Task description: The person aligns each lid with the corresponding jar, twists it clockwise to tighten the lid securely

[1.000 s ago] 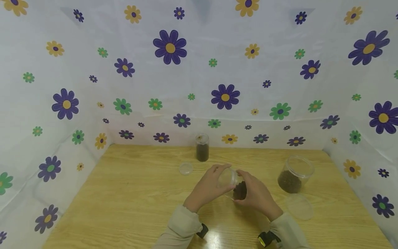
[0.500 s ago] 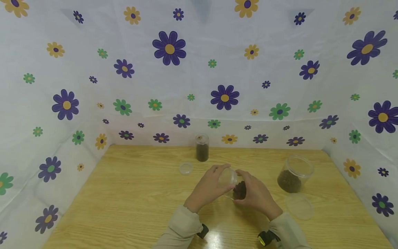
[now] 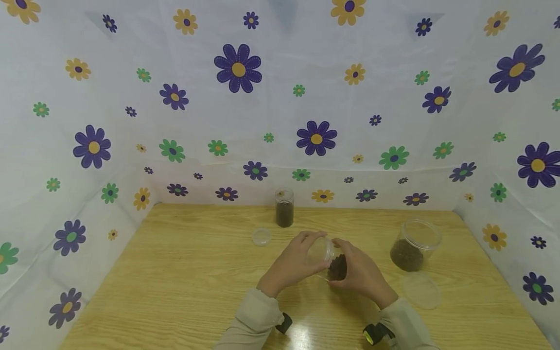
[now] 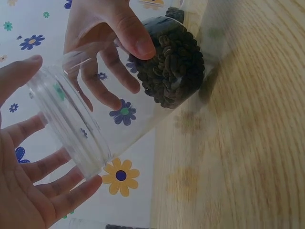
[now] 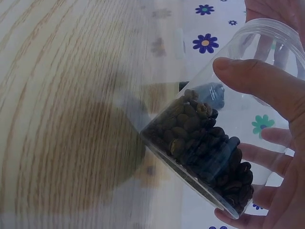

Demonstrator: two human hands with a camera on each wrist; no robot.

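Between my hands, a clear plastic jar tilts with its top toward the left. Dark coffee beans lie heaped at its base end, also seen as beans in the right wrist view. My left hand holds the jar's clear ridged top, thumb on one side and fingers on the other. Around the jar's body, my right hand grips with thumb and fingers. The jar's lower edge is at or very close to the table; whether it touches I cannot tell.
A slim jar of dark contents stands at the back, near a small clear lid. On the right is a wide jar, partly filled with dark grains, and a large clear lid. Flowered cloth surrounds the wooden table.
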